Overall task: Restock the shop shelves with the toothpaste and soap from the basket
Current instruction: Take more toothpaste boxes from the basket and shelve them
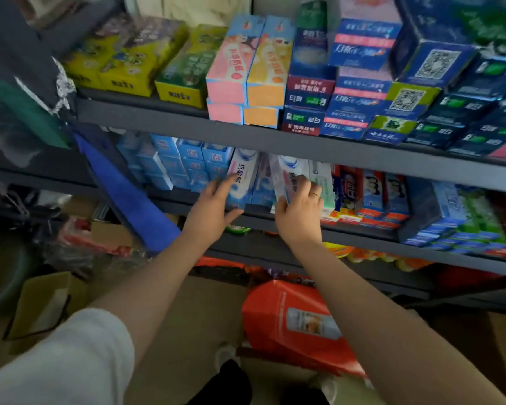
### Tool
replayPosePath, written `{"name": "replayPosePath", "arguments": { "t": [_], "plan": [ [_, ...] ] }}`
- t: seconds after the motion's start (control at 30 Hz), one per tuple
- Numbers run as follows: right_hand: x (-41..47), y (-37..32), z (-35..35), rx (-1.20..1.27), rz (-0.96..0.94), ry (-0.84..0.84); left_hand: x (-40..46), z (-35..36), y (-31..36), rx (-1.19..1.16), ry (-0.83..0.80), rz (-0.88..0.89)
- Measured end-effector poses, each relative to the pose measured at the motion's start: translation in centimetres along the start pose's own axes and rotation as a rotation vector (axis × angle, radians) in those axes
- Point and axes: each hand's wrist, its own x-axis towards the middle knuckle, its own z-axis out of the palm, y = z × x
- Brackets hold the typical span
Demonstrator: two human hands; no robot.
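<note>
I am at the middle shelf (275, 213), fitting toothpaste boxes into the row. My left hand (214, 209) has its fingers fairly straight against the front of one white and blue toothpaste box (241, 178), steadying it upright with the thumb under its lower end. My right hand (300, 209) is curled round a second toothpaste box (284, 178), which leans to the left in the gap between the first box and the green and white box (323, 182) beside it. So the step in hand is seating this box in its slot. Next I judge I must bring it upright and push it back until its face lines up with its neighbours, keeping the left box from tipping. The basket is not clearly in view; an orange bag (292, 325) lies on the floor below my arms. I can make out no soap.
</note>
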Motion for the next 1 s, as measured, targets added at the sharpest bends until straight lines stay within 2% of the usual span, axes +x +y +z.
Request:
{"name": "replayPosePath", "arguments": {
  "t": [0.1,0.2,0.27,0.37,0.5,0.6,0.8,1.0],
  "plan": [
    [-0.3,-1.1,1.2,0.006,-0.015,-0.098,0.6,-0.3,-1.0,-0.14,-0.027,-0.033],
    [-0.4,-1.2,1.8,0.019,-0.112,-0.234,1.4,-0.2,-1.3,-0.227,-0.051,-0.039],
    [0.0,-0.9,1.7,-0.041,-0.158,-0.267,2.0,-0.1,-1.4,-0.266,-0.051,-0.03],
    [1.1,-0.6,1.5,-0.165,-0.161,-0.124,2.6,0.2,-1.6,-0.194,0.003,0.007],
    [2.1,-0.6,1.6,-0.054,-0.026,-0.024,3.1,0.5,-1.3,-0.086,0.057,0.017],
    [2.5,-0.6,2.1,-0.015,-0.002,0.007,3.4,0.8,-1.0,-0.042,0.082,0.001],
    [3.4,-0.8,2.7,-0.112,0.045,0.019,3.9,0.5,-0.9,0.001,0.073,0.006],
    [2.2,-0.9,2.9,-0.172,-0.023,0.021,3.3,-0.2,-1.7,0.031,0.025,0.04]
  ]
}}
